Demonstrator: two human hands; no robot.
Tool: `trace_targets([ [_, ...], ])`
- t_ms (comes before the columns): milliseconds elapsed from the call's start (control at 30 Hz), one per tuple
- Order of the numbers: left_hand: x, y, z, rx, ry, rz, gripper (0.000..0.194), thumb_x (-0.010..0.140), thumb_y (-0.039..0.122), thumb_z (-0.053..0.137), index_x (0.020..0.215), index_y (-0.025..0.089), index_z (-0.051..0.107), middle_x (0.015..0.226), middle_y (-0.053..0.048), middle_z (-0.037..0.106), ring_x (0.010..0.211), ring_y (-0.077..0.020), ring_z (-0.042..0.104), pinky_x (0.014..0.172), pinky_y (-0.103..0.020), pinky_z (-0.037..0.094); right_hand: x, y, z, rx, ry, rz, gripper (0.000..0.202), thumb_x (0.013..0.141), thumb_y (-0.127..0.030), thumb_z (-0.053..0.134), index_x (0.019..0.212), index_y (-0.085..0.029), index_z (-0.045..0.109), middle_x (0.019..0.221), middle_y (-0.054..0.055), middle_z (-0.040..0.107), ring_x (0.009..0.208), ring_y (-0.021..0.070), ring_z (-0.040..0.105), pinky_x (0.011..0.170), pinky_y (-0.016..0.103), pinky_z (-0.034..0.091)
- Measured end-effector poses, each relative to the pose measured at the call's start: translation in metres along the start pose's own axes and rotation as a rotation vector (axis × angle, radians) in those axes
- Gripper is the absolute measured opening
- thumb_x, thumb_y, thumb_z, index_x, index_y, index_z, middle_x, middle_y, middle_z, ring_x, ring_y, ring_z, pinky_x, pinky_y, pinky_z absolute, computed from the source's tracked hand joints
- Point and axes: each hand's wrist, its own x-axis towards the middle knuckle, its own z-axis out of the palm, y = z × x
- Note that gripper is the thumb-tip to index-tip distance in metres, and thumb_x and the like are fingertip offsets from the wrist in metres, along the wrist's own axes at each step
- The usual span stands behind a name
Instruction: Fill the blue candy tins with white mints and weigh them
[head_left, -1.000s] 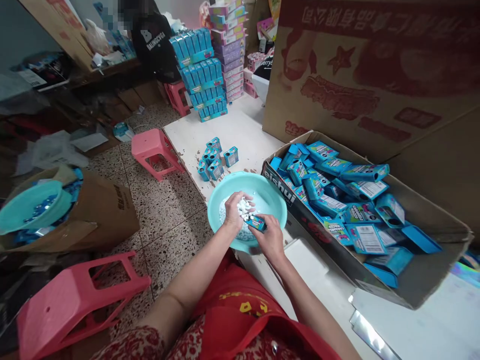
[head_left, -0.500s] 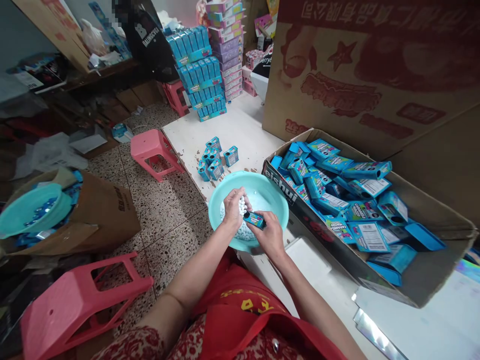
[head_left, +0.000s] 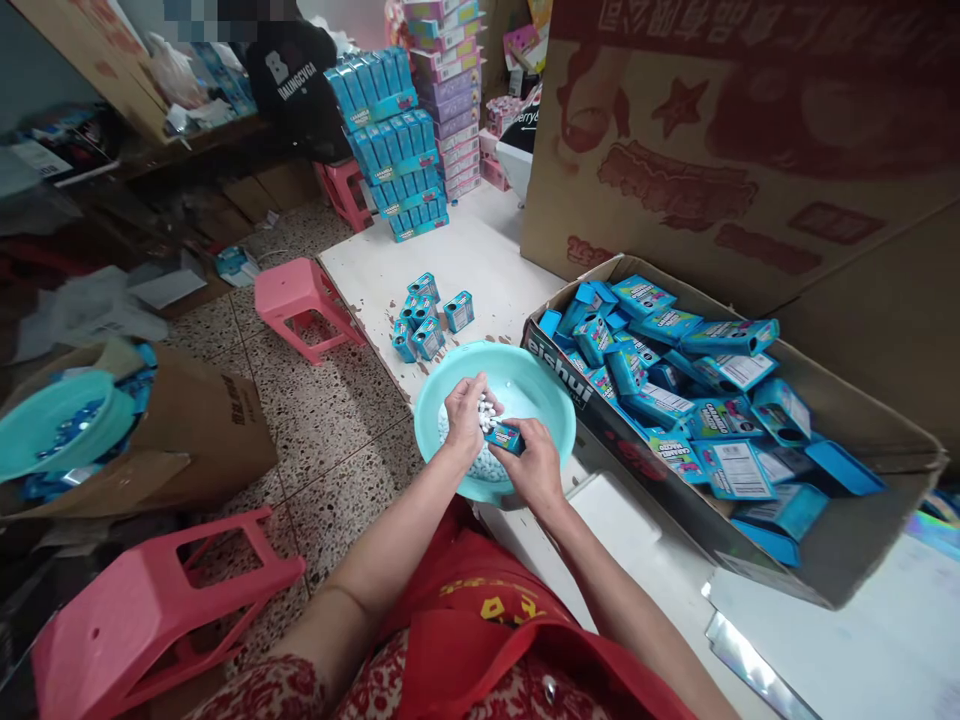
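Over a turquoise bowl (head_left: 536,385), my left hand (head_left: 465,420) is cupped around small white candies (head_left: 489,412). My right hand (head_left: 534,458) grips a small blue box (head_left: 504,437), tilted, with its end against the candies at my left palm. More white candies (head_left: 487,466) lie in the bottom of the bowl, beneath both hands. Several blue boxes (head_left: 427,338) stand in a group on the white table (head_left: 375,262) just beyond the bowl, one (head_left: 459,311) a little apart from the others.
An open carton (head_left: 892,540) full of blue boxes lies at the right. Stacked packs (head_left: 397,150) stand at the table's far end, near a person in black (head_left: 292,90). Pink stools (head_left: 292,290) and a carton with a second bowl (head_left: 112,440) are at the left.
The blue box in my right hand has shifted slightly toward my left palm, and the candies there sit differently. The whole view has moved a little.
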Motion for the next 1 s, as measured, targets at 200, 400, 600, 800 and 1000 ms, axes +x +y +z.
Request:
trace_targets([
  [200,0.0004,-0.002,0.001,-0.006,0.03,0.021,0.037,0.066,0.044,0.071,0.057,0.017,0.047,0.046,0.005,0.049,0.042,-0.0121,0.055,0.045,-0.022,0.04,0.0017,-0.0002,-0.0009,0.028,0.002,0.006,0.025,0.073,-0.025,0.069,0.097,-0.021,0.063,0.093,0.005,0.065,0.091,0.0253,0.057,0.082,0.04,0.044],
  [400,-0.0029,-0.0028,0.0024,0.041,0.006,0.088,0.034,0.068,0.043,0.069,0.056,0.016,0.05,0.051,0.002,0.054,0.05,-0.0129,0.059,0.054,-0.024,0.045,0.002,-0.0007,-0.0015,0.07,0.024,0.041,0.026,0.073,-0.028,0.069,0.097,-0.021,0.063,0.093,0.006,0.065,0.091,0.025,0.057,0.082,0.039,0.045],
  [600,-0.0052,-0.0005,0.0047,0.075,-0.012,0.086,0.032,0.07,0.042,0.065,0.055,0.017,0.052,0.049,0.002,0.052,0.051,-0.0125,0.058,0.057,-0.026,0.047,0.002,0.0003,0.0007,0.105,0.036,0.057,0.026,0.072,-0.028,0.07,0.096,-0.022,0.063,0.092,0.005,0.065,0.09,0.0245,0.059,0.081,0.039,0.046],
  [800,-0.009,-0.0024,0.0054,0.081,-0.062,0.069,0.033,0.071,0.039,0.064,0.051,0.017,0.051,0.051,0.001,0.053,0.052,-0.0131,0.058,0.058,-0.027,0.047,0.001,0.0031,0.0011,0.119,0.049,0.065,0.025,0.071,-0.026,0.07,0.095,-0.022,0.063,0.091,0.005,0.065,0.091,0.0244,0.058,0.083,0.039,0.045],
  [1000,-0.0081,-0.006,0.0054,0.089,-0.077,0.135,0.037,0.075,0.038,0.06,0.047,0.017,0.05,0.048,0.0,0.053,0.056,-0.0159,0.062,0.064,-0.029,0.048,0.0009,0.007,-0.0004,0.145,0.043,0.088,0.027,0.071,-0.026,0.071,0.097,-0.022,0.063,0.092,0.004,0.064,0.092,0.0243,0.058,0.085,0.04,0.045],
])
